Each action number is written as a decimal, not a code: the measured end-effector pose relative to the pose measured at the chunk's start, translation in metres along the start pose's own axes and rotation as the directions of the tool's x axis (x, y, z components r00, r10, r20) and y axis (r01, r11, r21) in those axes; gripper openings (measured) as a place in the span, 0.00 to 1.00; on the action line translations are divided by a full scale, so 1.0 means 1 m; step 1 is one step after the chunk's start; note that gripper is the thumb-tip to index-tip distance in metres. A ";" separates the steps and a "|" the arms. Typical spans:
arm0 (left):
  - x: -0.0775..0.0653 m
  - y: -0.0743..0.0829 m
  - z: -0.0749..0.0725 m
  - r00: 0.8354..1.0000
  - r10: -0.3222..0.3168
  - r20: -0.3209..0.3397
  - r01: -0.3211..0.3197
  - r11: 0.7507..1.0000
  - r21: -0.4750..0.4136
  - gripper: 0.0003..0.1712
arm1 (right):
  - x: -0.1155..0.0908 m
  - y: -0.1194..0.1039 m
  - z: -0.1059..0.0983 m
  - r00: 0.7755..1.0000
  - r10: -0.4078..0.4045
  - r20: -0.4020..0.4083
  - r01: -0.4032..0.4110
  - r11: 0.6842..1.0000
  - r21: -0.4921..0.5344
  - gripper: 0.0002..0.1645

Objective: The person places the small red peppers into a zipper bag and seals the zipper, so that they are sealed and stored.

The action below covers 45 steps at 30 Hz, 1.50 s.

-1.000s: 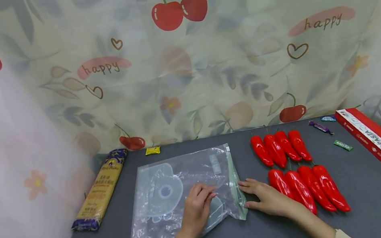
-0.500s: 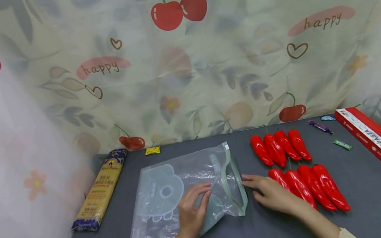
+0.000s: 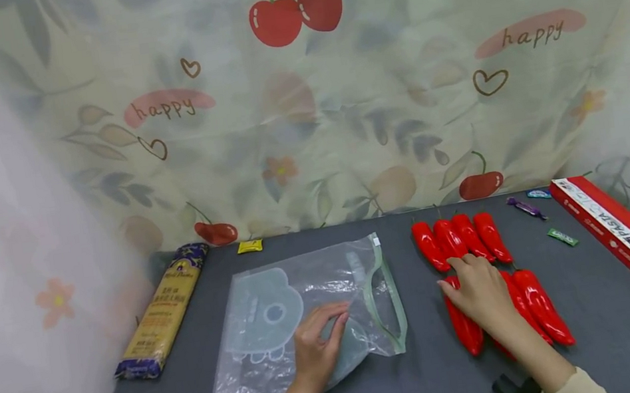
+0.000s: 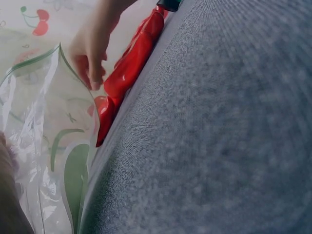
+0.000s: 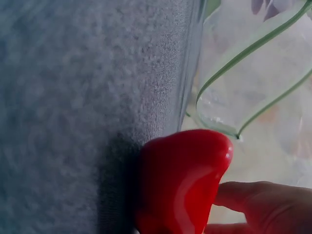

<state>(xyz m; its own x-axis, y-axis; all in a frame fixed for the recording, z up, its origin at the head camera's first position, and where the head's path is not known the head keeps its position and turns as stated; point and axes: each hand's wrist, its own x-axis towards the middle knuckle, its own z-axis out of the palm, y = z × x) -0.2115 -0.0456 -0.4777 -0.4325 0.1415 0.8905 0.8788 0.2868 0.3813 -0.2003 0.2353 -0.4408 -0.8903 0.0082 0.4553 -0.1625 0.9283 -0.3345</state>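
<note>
A clear zip bag (image 3: 275, 383) with a printed pale-blue cartoon shape lies at the middle of the dark table. Near its mouth my left hand (image 3: 317, 350) pinches the upper layer between thumb and fingers, and the green-edged mouth gapes toward the right. My right hand (image 3: 480, 294) reaches over the front row of glossy red chili peppers (image 3: 539, 309), fingertips right at their stem ends and thumb by the leftmost one. That hand hides part of the row. In the right wrist view, a red pepper (image 5: 180, 180) stands large before the fingers.
A second row of red peppers (image 3: 491, 237) lies behind. At the left is a pasta packet (image 3: 164, 311), at the right a red pasta box (image 3: 628, 233). Small wrapped sweets include a yellow one (image 3: 250, 246), a purple one (image 3: 526, 209) and a green one (image 3: 562, 237).
My right hand has left the bag's mouth and moved right over the front peppers. The bag's mouth has opened from nearly flat to gaping, while my left hand stays at its upper layer.
</note>
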 end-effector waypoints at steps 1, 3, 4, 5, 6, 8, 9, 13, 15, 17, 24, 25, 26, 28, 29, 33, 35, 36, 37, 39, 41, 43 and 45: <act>0.000 0.000 0.000 1.000 0.003 0.001 -0.003 1.000 -0.002 0.08 | 0.000 0.001 0.000 1.000 0.018 0.019 -0.018 1.000 -0.010 0.27; 0.000 0.000 0.001 1.000 0.005 0.004 -0.005 1.000 -0.007 0.09 | 0.001 0.003 0.001 0.997 0.045 0.065 -0.045 0.999 -0.014 0.27; 0.001 0.000 0.000 1.000 0.008 0.004 -0.008 1.000 -0.008 0.09 | 0.001 0.004 0.002 0.995 0.053 0.086 -0.051 0.999 -0.016 0.27; 0.001 0.001 0.000 1.000 0.008 0.004 -0.008 1.000 -0.009 0.09 | 0.002 0.004 0.003 0.993 0.059 0.101 -0.058 0.998 -0.014 0.27; 0.001 0.001 0.000 1.000 0.007 0.003 -0.007 1.000 -0.011 0.10 | 0.002 0.005 0.004 0.992 0.062 0.114 -0.061 0.998 -0.011 0.26; 0.002 0.001 0.000 1.000 0.005 0.003 -0.005 1.000 -0.012 0.10 | 0.003 0.005 0.007 0.989 0.065 0.135 -0.065 0.998 -0.007 0.25; 0.002 0.001 0.000 1.000 0.005 0.003 -0.004 1.000 -0.013 0.10 | 0.003 0.005 0.008 0.988 0.064 0.139 -0.064 0.998 -0.006 0.24; 0.002 0.001 0.000 1.000 0.002 0.005 -0.002 1.000 -0.023 0.11 | 0.004 0.006 0.015 0.987 0.063 0.146 -0.064 0.998 -0.001 0.24; 0.002 0.002 -0.001 1.000 0.003 0.006 -0.003 1.000 -0.024 0.11 | 0.004 0.006 0.017 0.986 0.064 0.152 -0.065 0.998 -0.001 0.24; 0.002 0.002 -0.001 1.000 0.002 0.005 -0.002 1.000 -0.025 0.12 | 0.004 0.006 0.018 0.985 0.066 0.160 -0.067 0.998 0.002 0.25; 0.002 0.002 -0.001 1.000 0.017 0.004 -0.017 1.000 -0.010 0.12 | 0.009 0.002 0.013 0.988 0.094 0.122 -0.110 0.986 0.128 0.39; 0.002 0.002 -0.001 1.000 0.018 0.005 -0.018 1.000 -0.008 0.11 | 0.010 0.002 0.012 0.986 0.116 0.121 -0.136 0.976 0.173 0.42; 0.002 0.002 -0.001 1.000 0.018 0.006 -0.018 1.000 -0.008 0.11 | 0.011 0.001 0.011 0.982 0.139 0.125 -0.165 0.961 0.224 0.43; 0.002 0.002 -0.001 1.000 0.018 0.008 -0.018 1.000 -0.008 0.10 | 0.012 0.002 0.009 0.971 0.190 0.142 -0.227 0.918 0.325 0.46; 0.002 0.001 -0.001 1.000 0.017 0.010 -0.017 1.000 -0.010 0.10 | 0.012 0.002 0.008 0.965 0.216 0.147 -0.256 0.893 0.371 0.45; 0.003 0.001 0.000 1.000 0.023 0.016 -0.022 1.000 -0.012 0.10 | 0.013 0.001 0.003 0.938 0.311 0.152 -0.341 0.763 0.549 0.40; 0.003 0.001 0.000 1.000 0.022 0.020 -0.022 1.000 -0.010 0.10 | 0.013 -0.002 0.002 0.925 0.342 0.167 -0.366 0.681 0.634 0.36; 0.003 0.001 0.000 1.000 0.022 0.020 -0.022 1.000 -0.009 0.10 | 0.012 -0.003 0.002 0.919 0.351 0.177 -0.374 0.642 0.669 0.34; 0.003 0.001 -0.001 1.000 0.019 0.022 -0.019 1.000 -0.008 0.10 | 0.012 -0.006 0.003 0.914 0.361 0.185 -0.381 0.607 0.698 0.32; 0.003 0.001 -0.001 1.000 0.018 0.021 -0.018 1.000 -0.001 0.10 | 0.010 -0.012 0.007 0.905 0.375 0.200 -0.392 0.553 0.735 0.28; 0.003 0.001 -0.001 1.000 0.013 0.023 -0.013 1.000 0.002 0.10 | 0.007 -0.020 0.013 0.901 0.375 0.219 -0.404 0.536 0.741 0.27; 0.003 0.002 -0.001 1.000 0.012 0.022 -0.012 1.000 0.005 0.11 | 0.002 -0.027 0.021 0.897 0.372 0.238 -0.413 0.515 0.751 0.26; 0.004 0.002 -0.002 1.000 0.010 0.021 -0.010 1.000 0.006 0.11 | -0.003 -0.034 0.029 0.901 0.344 0.265 -0.415 0.500 0.760 0.25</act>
<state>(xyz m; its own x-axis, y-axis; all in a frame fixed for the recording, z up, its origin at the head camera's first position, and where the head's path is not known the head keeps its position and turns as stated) -0.2109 -0.0459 -0.4733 -0.4278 0.1646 0.8887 0.8820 0.2910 0.3707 -0.2041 0.1933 -0.4547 -0.9706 0.2283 0.0761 -0.0352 0.1780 -0.9834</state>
